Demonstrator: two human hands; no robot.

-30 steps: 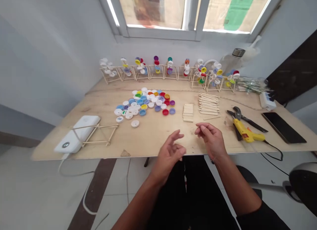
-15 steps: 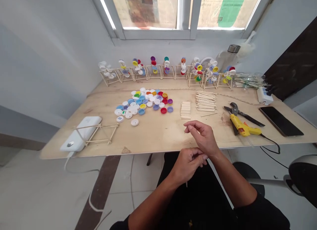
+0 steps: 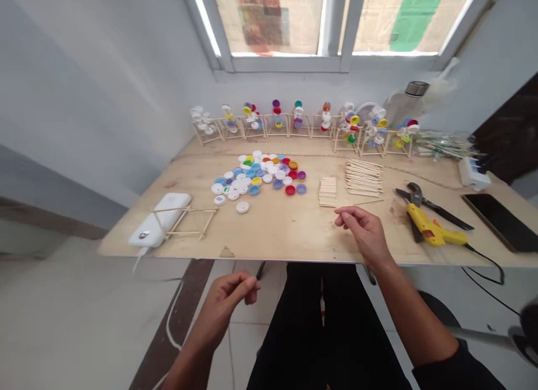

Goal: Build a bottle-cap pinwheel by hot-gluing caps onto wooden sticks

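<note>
Head view: your right hand is loosely closed, thumb to fingertips, nearest the short sticks; your left hand is curled in front of the table. I cannot tell whether your fingertips hide anything small. Long sticks and bottle caps lie grouped by kind, probably for easy picking. The glue gun sits to your right, likely for reach.

I see a wooden desk against a pale wall.
Through my view, daylight enters a grey-framed window above it; beneath, I make out light floor tiles with a dark brown strip.
</note>
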